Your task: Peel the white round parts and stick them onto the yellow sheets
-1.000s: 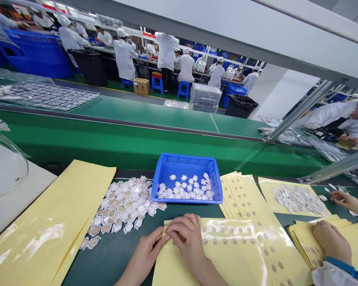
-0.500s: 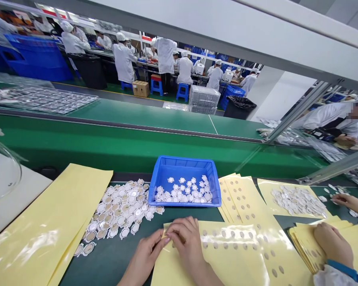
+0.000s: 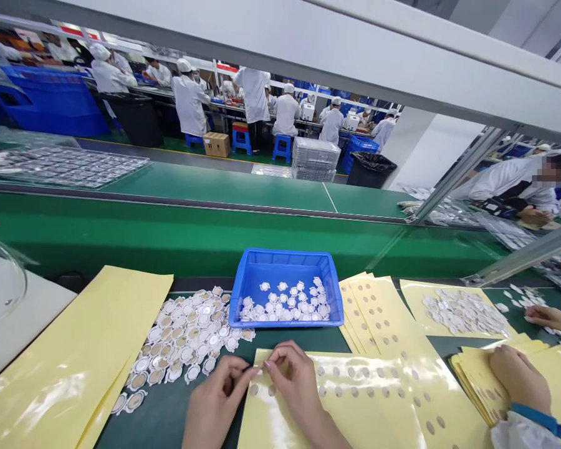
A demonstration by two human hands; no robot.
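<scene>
My left hand [image 3: 215, 399] and my right hand [image 3: 292, 380] meet fingertip to fingertip at the top left corner of a yellow sticker sheet [image 3: 355, 405] dotted with small grey rounds. Both hands pinch at that corner; whatever sits between the fingertips is too small to make out. Just beyond them stands a blue tray [image 3: 285, 254] holding several white round parts. To its left, a pile of round white and tan parts [image 3: 187, 337] lies on the dark mat.
Large plain yellow sheets [image 3: 75, 349] lie at the left and used dotted sheets [image 3: 383, 318] at the right. A co-worker's hand [image 3: 518, 377] rests on a sheet stack beside another parts pile [image 3: 462, 312]. A green conveyor [image 3: 215, 231] runs behind.
My left hand has drawn back slightly to the left, uncovering two grey rounds near the sheet's corner. The view has tilted up a little.
</scene>
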